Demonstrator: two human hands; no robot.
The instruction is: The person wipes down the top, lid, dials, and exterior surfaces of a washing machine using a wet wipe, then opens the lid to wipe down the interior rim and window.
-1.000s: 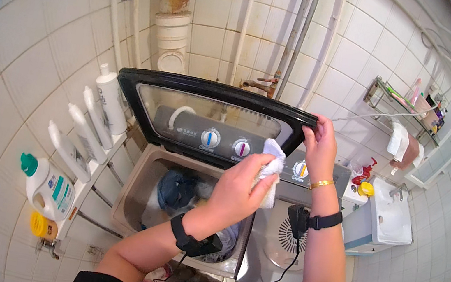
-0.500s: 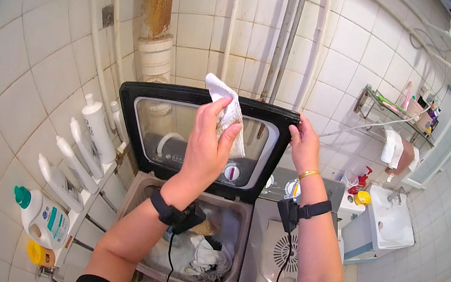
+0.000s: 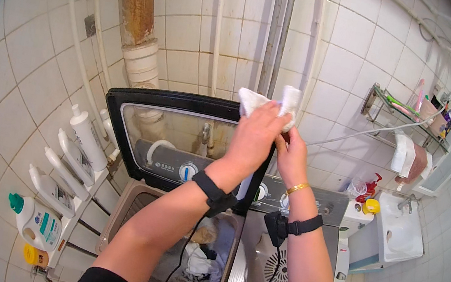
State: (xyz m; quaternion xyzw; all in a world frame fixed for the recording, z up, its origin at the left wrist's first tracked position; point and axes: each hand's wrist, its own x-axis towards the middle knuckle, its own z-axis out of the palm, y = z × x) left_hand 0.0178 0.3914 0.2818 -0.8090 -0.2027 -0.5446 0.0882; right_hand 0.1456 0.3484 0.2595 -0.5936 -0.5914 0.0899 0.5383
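Note:
My left hand (image 3: 254, 137) grips a folded white cloth (image 3: 289, 103) against the upper right corner of a raised washing machine lid (image 3: 175, 102). The lid has a black frame around a see-through window. Closed on that same corner, my right hand (image 3: 292, 159) steadies the lid's edge from the right side; its fingertips are partly hidden. Below the lid is the open wash tub (image 3: 122, 207), with wet white and dark clothes (image 3: 201, 262) in cloudy water. My left forearm crosses in front of the tub and the lid's lower right part.
To the left, a wall shelf (image 3: 72, 217) holds several white bottles, a green-capped detergent jug (image 3: 35, 223) and a yellow-lidded jar (image 3: 35, 255). The spin-side cover (image 3: 267, 266) lies right of the tub. Further right are a sink (image 3: 399, 233) and a glass shelf (image 3: 404, 113) with toiletries.
My left hand has moved the cloth rightward along the lid's top edge to the corner beside my right hand. The view has shifted slightly.

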